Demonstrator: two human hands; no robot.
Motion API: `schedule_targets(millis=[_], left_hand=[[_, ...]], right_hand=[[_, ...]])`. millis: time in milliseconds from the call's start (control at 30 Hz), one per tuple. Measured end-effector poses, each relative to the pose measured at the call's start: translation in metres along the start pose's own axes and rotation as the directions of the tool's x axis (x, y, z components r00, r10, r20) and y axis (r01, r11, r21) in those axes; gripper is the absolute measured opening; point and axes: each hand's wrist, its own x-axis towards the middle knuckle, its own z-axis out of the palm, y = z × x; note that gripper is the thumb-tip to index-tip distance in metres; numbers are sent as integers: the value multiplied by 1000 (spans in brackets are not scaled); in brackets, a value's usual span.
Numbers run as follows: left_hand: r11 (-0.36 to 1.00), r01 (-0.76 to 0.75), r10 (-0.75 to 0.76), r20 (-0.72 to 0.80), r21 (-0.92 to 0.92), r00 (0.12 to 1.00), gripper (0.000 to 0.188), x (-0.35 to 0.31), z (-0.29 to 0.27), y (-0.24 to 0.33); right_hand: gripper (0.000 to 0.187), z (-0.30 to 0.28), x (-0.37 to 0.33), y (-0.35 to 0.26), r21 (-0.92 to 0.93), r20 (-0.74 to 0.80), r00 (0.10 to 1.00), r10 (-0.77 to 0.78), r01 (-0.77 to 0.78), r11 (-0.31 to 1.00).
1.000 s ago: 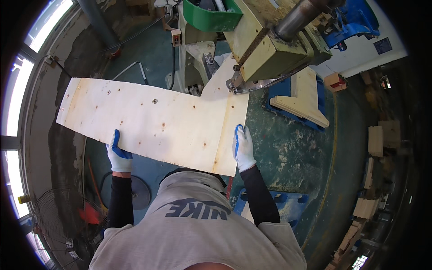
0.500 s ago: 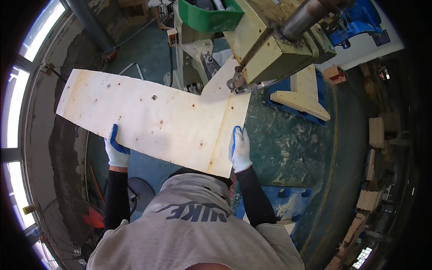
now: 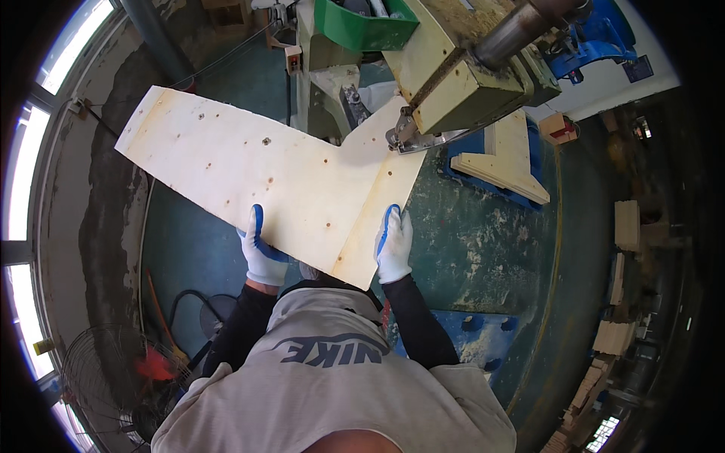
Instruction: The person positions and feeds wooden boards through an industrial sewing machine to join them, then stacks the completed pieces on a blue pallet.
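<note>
A large, pale plywood panel with an angled notch in its far edge lies across the view, dotted with small knots and holes. My left hand, in a white glove with blue on the palm side, grips the panel's near edge, thumb on top. At the near right corner my right hand, gloved alike, holds the right edge with its thumb on the face. The panel's far right part reaches under the head of a green-beige machine, where a metal guard piece sits over it. Fingers under the panel are hidden.
Cut wooden pieces lie on a blue pallet right of the machine. A green bin is fixed at the machine's far left. A wire fan stands at the near left; stacked wood lines the right side.
The panel has turned clockwise, its left end swinging farther away. My left hand has slid right along the near edge, closer to my right hand, which has shifted slightly left.
</note>
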Motion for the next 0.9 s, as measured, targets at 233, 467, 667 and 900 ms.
schedule_targets(millis=[233,467,667,900], left_hand=[[973,-59,50,45,224,998,42,30,-17,50],[905,-18,-10,65,425,998,46,17,-80,179],[890,4,-4,-1,456,1000,47,3,-97,194],[910,36,-30,-23,413,999,50,8,-96,180]], right_hand=[[52,51,-58,18,175,63,998,-4,-7,985],[30,52,6,-9,309,259,964,55,-136,941],[27,54,23,-12,139,270,963,21,-60,988],[31,51,36,-5,124,250,968,-7,-25,992]])
